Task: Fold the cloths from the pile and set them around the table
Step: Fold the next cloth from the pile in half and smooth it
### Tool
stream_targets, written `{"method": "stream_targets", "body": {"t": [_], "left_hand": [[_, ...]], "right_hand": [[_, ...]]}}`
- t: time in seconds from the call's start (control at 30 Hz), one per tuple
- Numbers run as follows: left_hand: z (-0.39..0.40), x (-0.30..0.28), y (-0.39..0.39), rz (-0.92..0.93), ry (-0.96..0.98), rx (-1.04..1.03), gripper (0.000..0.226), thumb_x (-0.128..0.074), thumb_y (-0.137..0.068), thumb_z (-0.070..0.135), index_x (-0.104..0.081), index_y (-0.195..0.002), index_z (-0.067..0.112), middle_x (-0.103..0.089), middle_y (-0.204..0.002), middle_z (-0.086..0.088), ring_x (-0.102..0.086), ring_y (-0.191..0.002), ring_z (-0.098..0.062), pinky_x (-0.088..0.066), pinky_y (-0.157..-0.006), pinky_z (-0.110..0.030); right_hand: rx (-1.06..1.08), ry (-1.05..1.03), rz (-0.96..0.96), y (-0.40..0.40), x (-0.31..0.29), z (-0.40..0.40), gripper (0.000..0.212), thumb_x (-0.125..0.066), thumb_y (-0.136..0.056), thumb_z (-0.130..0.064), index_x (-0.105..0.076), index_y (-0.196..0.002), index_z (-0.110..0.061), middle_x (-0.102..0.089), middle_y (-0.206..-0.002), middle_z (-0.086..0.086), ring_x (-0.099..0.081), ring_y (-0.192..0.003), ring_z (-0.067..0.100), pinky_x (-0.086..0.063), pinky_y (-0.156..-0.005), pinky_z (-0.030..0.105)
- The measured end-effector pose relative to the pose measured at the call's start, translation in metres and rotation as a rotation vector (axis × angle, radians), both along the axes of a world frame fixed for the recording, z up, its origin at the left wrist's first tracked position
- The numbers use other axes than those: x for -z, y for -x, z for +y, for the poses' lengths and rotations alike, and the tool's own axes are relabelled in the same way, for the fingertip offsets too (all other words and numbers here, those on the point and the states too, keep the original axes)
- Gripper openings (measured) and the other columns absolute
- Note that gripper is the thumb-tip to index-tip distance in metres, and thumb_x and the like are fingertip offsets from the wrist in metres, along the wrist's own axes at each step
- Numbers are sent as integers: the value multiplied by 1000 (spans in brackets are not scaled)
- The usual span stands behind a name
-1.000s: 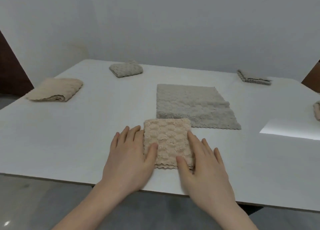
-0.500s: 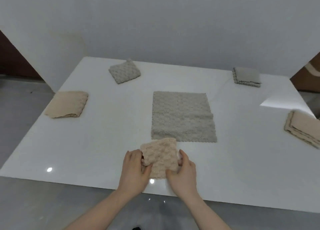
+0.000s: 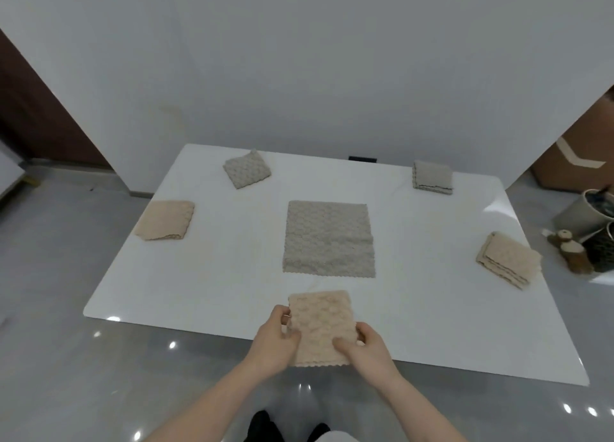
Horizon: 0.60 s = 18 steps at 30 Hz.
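Observation:
A folded beige cloth [image 3: 320, 325] is held over the near edge of the white table [image 3: 226, 275]. My left hand [image 3: 274, 340] grips its left side and my right hand [image 3: 368, 350] grips its right side, thumbs on top. An unfolded grey cloth [image 3: 329, 239] lies flat in the middle of the table. Folded cloths sit around the table: beige cloth [image 3: 165, 220] at the left, grey cloth [image 3: 247, 169] at the far left, grey cloth [image 3: 432, 177] at the far right, beige cloth [image 3: 508, 259] at the right edge.
A grey wall stands behind the table. On the glossy grey floor at the right are a bin [image 3: 586, 212], a dark patterned container [image 3: 603, 249] and small wooden pieces [image 3: 571, 254]. A brown cardboard box [image 3: 578, 159] stands beyond them.
Both hands went from pressing flat on the beige cloth to gripping its sides and lifting it off the table toward me. The view has pulled back and higher.

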<state>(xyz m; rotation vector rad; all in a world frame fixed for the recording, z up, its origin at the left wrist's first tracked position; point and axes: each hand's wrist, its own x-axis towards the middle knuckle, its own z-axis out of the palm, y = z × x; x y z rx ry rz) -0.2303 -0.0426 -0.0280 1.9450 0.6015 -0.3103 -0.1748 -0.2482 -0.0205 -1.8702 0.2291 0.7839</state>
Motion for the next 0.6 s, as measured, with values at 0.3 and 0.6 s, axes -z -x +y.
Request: {"method": "stream_targets", "body": {"t": [0.3,0.6], "left_hand": [[17,-12,5,15,35,-66,21,-56,-95,22,-53,-116,28,-65,-107,3,-68,-89,-14,-52,-67,-20],[79,-1,3,49,-58,-206,17,-67,-92,27,-57,-104,29,-70,-96,6,-67,-89,-9,-57,-81,-32]], "right_hand": [[-70,-34,2,-24,-2,17,35,-76,-81,-26,-62,-113,-24,-76,-97,2,-75,-86,18,-61,-85,40],[-180,37,-100,-45,-1,88,26,-75,-83,-24,-62,-105,-27,-70,-100,1,-69,-90,11,-49,-71,18]]}}
